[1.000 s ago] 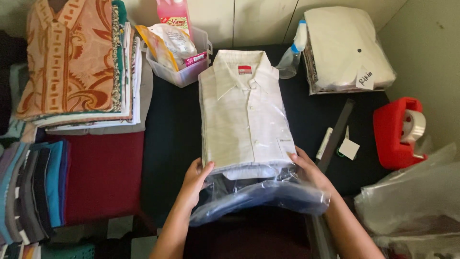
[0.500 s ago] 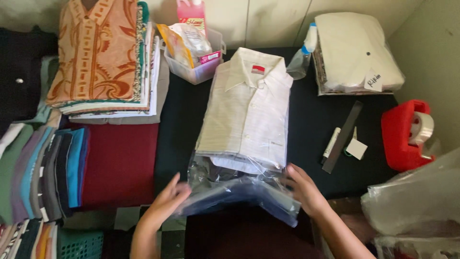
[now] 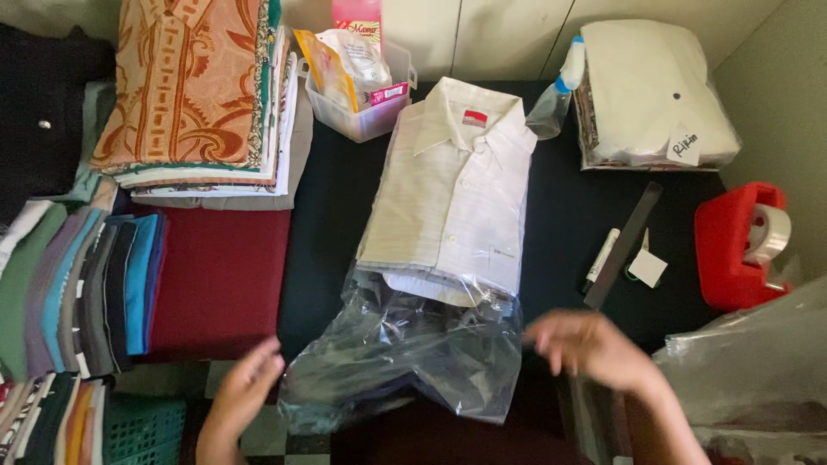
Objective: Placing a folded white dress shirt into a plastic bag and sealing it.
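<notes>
A stack of folded shirts, a cream-white collared one [image 3: 457, 189] on top, lies in the middle of a dark table [image 3: 568, 224]. Its lower end sits inside the mouth of a clear plastic bag [image 3: 405, 353]. My left hand [image 3: 245, 392] hovers just left of the bag's near corner, fingers apart, holding nothing. My right hand [image 3: 590, 349] is blurred beside the bag's right edge, fingers loosely spread and empty.
A patterned orange shirt pile [image 3: 198, 95] and rolled coloured clothes [image 3: 82, 293] are on the left. A clear tub [image 3: 366, 116], a spray bottle [image 3: 556, 103] and a bagged white bundle [image 3: 655, 95] stand at the back. A red tape dispenser [image 3: 741, 245], marker [image 3: 600, 257] and dark ruler [image 3: 624, 245] lie right.
Both hands have let go of the bag's edges and moved outward. The bag now lies slack over the lower end of the shirt stack.
</notes>
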